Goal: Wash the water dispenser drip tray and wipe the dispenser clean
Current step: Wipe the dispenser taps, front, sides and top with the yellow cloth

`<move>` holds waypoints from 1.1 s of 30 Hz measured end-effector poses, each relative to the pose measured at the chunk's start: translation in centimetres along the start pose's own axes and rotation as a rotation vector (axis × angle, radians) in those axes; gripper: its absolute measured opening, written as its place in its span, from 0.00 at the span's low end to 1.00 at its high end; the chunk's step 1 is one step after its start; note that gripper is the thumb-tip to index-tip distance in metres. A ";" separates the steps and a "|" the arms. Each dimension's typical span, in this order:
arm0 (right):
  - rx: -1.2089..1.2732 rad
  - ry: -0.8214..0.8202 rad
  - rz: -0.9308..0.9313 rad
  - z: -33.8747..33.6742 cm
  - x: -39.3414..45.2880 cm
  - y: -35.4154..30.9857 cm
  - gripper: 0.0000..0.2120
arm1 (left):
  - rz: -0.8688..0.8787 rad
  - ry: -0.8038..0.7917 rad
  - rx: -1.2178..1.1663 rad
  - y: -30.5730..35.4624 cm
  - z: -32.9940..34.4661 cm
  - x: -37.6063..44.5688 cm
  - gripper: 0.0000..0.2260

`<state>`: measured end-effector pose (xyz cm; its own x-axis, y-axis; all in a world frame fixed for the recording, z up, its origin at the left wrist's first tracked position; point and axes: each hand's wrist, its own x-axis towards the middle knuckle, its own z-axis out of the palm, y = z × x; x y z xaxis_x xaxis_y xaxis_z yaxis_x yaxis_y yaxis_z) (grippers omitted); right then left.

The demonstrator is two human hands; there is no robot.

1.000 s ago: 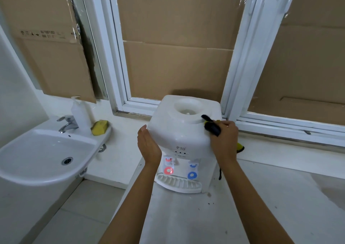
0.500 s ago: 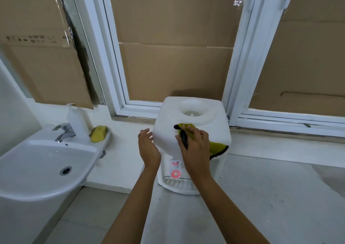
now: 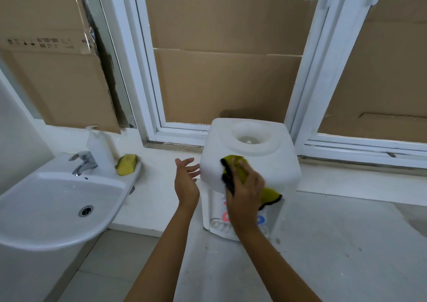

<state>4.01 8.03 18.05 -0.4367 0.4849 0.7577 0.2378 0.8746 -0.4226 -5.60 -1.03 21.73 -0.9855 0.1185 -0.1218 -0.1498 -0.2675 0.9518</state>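
A white tabletop water dispenser [image 3: 272, 163] stands on a pale counter below the window, with its bottle socket on top. My right hand [image 3: 246, 186] presses a yellow cloth with a black edge [image 3: 238, 166] against the dispenser's front top edge. My left hand [image 3: 186, 181] hovers just left of the dispenser, fingers apart, holding nothing. The drip tray [image 3: 218, 226] sits at the foot of the dispenser, partly hidden by my right forearm, below a red tap [image 3: 225, 216] and a blue tap [image 3: 261, 219].
A white wash basin [image 3: 57, 209] with a chrome faucet [image 3: 82, 161] hangs at the left. A white pump bottle [image 3: 99, 149] and a yellow sponge [image 3: 127, 164] rest on its rim. White window frames backed with cardboard [image 3: 226, 82] rise behind the dispenser.
My right hand slid the cloth from the dispenser's right top side to its front left edge. My left hand let go of the dispenser's left side and opened.
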 end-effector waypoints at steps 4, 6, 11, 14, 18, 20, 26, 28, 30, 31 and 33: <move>0.112 -0.287 -0.254 3.6 -2.7 -2.0 0.29 | -0.007 -0.075 0.013 0.4 -1.5 1.1 0.34; 0.166 -0.448 -0.194 4.4 -4.7 -2.2 0.29 | 0.021 -0.043 0.023 0.5 -2.6 1.6 0.35; 0.410 -0.618 0.085 2.2 -8.3 0.6 0.16 | -0.013 -0.017 0.129 0.3 -4.7 1.9 0.29; 0.708 -0.690 0.449 0.1 -8.5 2.8 0.14 | -0.273 -0.120 0.358 -2.0 -5.1 0.9 0.22; 0.851 -0.708 0.916 -2.2 -7.9 6.0 0.33 | -0.718 -0.523 0.726 -6.7 -4.9 -2.0 0.17; 0.875 -0.727 1.035 -3.6 -7.9 7.7 0.24 | -0.799 -0.730 0.680 -8.8 -4.0 -3.6 0.18; 1.043 -0.665 1.105 -8.2 -8.6 12.8 0.20 | -0.865 -0.932 0.109 -13.5 0.1 -8.6 0.19; 1.045 -0.644 1.137 -9.8 -8.8 14.6 0.19 | -0.842 -0.996 0.162 -14.7 1.9 -9.9 0.24; 0.974 -0.597 1.163 -10.9 -9.2 16.4 0.17 | -0.803 -1.027 0.262 -16.1 4.0 -11.0 0.23; 0.924 -0.569 1.168 -11.3 -9.3 17.3 0.17 | -0.770 -1.027 0.315 -16.7 5.0 -11.5 0.22; 0.824 -0.521 1.139 -12.2 -9.6 19.4 0.16 | -0.673 -0.988 0.427 -17.9 7.2 -12.6 0.21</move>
<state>23.35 20.45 8.63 -0.6531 0.6750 -0.3434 0.1888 -0.2940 -0.9370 10.07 9.12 8.22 -0.2176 0.8200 -0.5294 -0.3768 0.4297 0.8206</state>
